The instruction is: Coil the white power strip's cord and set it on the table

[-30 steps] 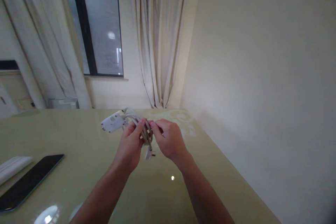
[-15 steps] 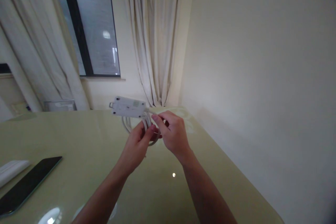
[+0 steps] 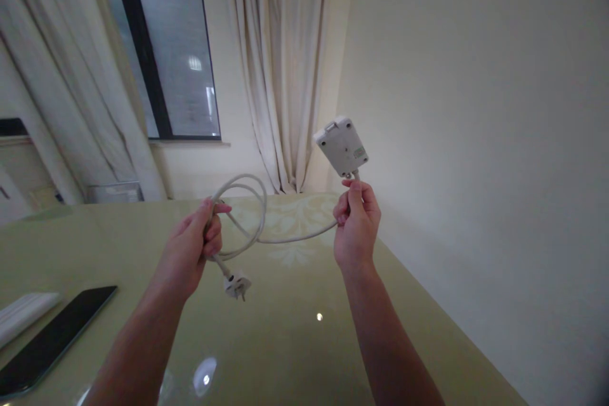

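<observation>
My right hand (image 3: 356,223) is closed around the white cable just under a white socket block (image 3: 341,146), which it holds up in the air, back side towards me. From there the cable (image 3: 266,238) runs left in a loose loop to my left hand (image 3: 193,248), whose fingers are wrapped round it. Below that hand the white plug (image 3: 236,283) dangles just above the glossy yellow-green table (image 3: 285,342). The two hands are about a forearm's length apart.
A dark tablet or phone (image 3: 52,336) lies at the table's left edge, beside a white flat object (image 3: 21,316). A plain wall (image 3: 476,139) runs close along the table's right side. Curtains (image 3: 280,70) and a dark window (image 3: 166,44) are behind the table.
The cable was bundled between both hands held together. Now the hands have moved apart, the coil has come loose, the socket block has risen to the right and the plug hangs free.
</observation>
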The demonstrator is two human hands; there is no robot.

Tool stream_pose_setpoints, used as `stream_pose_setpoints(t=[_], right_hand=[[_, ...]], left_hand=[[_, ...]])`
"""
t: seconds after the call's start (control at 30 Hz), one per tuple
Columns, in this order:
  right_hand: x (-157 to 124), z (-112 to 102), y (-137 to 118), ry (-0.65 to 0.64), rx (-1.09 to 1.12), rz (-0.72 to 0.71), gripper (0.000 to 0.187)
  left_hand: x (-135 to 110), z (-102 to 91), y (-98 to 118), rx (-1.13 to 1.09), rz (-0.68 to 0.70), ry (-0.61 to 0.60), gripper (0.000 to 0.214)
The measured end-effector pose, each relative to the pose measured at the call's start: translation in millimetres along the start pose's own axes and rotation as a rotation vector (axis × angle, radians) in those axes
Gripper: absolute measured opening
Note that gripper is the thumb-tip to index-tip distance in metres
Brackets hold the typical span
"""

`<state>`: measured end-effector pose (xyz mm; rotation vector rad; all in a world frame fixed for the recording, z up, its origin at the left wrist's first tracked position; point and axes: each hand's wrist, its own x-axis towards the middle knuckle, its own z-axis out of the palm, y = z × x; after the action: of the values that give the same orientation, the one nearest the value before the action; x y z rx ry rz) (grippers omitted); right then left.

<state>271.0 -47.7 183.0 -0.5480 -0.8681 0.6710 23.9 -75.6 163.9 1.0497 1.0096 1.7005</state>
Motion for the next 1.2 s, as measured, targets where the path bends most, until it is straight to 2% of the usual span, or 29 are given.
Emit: stream_pose_setpoints(t=[0.13,0.27,0.47,0.57,0.63,0.73,0.83,1.0,1.07,1.13,1.2], right_hand=[[-1.2,1.0,-5.3,0.093,-0.022,-0.058,0.034],[9.0,-10.7,-12.3,0.258,-0.02,-0.127,0.034],[35.0,-44.2,-23.2,0.448,-0.054,-0.278,0.033],[40.5,-51.5,-28.8,0.484,-0.068,-0.327,0.031],[40.0,-50.4,-31.3,0.481,-0.053,-0.327,0.031],[36.1,-43.5,-33.0,0.439,-0.033,-0.304,0.03],[32.1,-36.6,-33.9,0.414,-0.018,-0.32,0.029],[29.9,-35.1,-38.6,0.445,-0.018,-0.395,0.025],[30.2,-37.2,-41.9,0.47,-0.009,-0.425,0.023],[30.7,-39.3,-45.5,0.495,-0.01,-0.446,0.022],[31.2,-41.0,-48.3,0.51,-0.022,-0.458,0.022]], left_hand=[[-0.1,-4.7,0.7,0.296,0.15,0.071,0.05],[2.3,-9.9,2.6,0.43,0.207,0.094,0.047],[6.1,-28.9,4.5,0.836,0.243,-0.049,0.053],[11.7,-38.5,0.0,1.068,0.289,-0.172,0.04],[15.3,-42.0,-4.6,1.139,0.294,-0.199,0.03],[16.7,-41.5,-10.6,0.983,0.193,-0.163,0.03],[14.3,-36.2,-12.0,0.593,0.023,-0.097,0.035],[20.4,-29.3,-8.7,-0.018,-0.275,0.034,0.013],[26.3,-28.3,-9.4,-0.184,-0.386,0.066,0.017],[31.4,-27.5,-12.3,-0.234,-0.382,0.157,0.021],[34.7,-26.8,-16.8,-0.209,-0.276,0.289,0.024]])
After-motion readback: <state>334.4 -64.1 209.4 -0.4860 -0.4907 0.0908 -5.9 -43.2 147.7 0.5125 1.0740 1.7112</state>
